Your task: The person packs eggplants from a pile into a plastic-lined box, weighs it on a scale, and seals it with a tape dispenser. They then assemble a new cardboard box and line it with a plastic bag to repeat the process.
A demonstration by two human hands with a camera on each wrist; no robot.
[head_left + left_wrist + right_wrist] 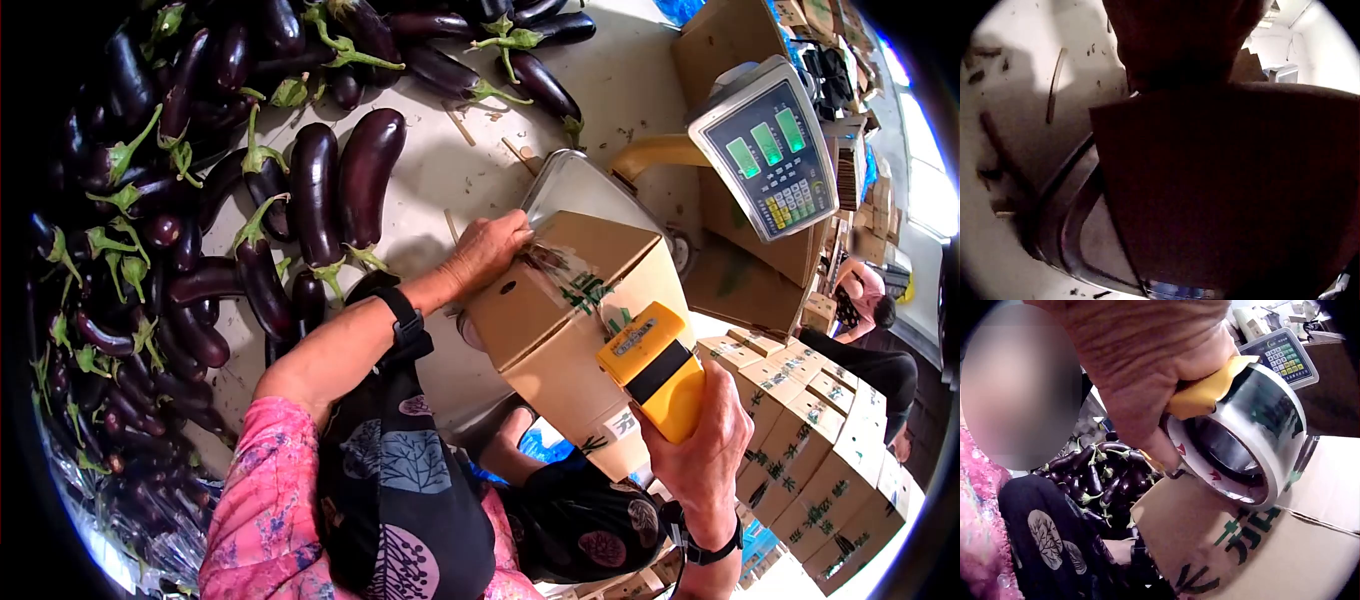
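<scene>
A cardboard box [560,300] with green printing sits tilted in the head view, over the metal pan of a scale [570,185]. My left hand [492,252] grips the box at its far left edge, fingers bent beside a strip of clear tape [545,258]. In the left wrist view that hand [1179,44] is dark above the shaded box wall [1222,187]. My right hand [700,445] holds a yellow tape dispenser [650,370] over the box's near right side. The right wrist view shows its tape roll [1260,425] close over the cardboard.
Many eggplants [310,190] cover the table's left and far side. The scale's display [765,150] stands at the upper right, near an open carton [750,290]. Stacked printed boxes [810,440] fill the lower right. Another person [865,300] is beyond them.
</scene>
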